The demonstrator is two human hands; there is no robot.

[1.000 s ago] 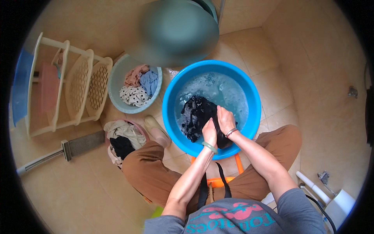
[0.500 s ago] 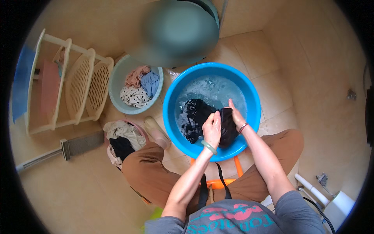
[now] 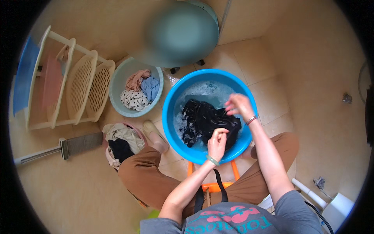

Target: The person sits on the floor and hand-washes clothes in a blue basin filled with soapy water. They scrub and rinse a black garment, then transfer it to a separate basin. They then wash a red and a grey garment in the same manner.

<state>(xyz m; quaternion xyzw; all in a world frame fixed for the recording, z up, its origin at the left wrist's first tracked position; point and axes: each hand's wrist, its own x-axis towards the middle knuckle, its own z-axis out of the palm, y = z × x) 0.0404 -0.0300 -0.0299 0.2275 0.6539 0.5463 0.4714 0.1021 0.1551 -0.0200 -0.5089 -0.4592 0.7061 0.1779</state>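
A black wet garment [image 3: 208,121] lies bunched in soapy water in a blue basin [image 3: 168,134]. My left hand [image 3: 217,146], a pale green bangle at its wrist, is closed at the garment's near edge, apparently pinching the cloth; its fingertips are partly hidden. Above the garment's right side, my right hand [image 3: 239,105] is raised with bent fingers apart and nothing visible in them. Its fingers are slightly blurred.
A pale green basin [image 3: 113,87] of clothes and a pink basin [image 3: 141,132] with more laundry stand to the left. Beyond them are a cream rack [image 3: 80,87] and a flat mop [image 3: 83,144]. A large blurred green object [image 3: 179,35] looms at the top.
My right hand has let go of the garment and lifted away. My left hand has moved nearer to me and slightly right. The garment's held part has dropped and spread in the basin.
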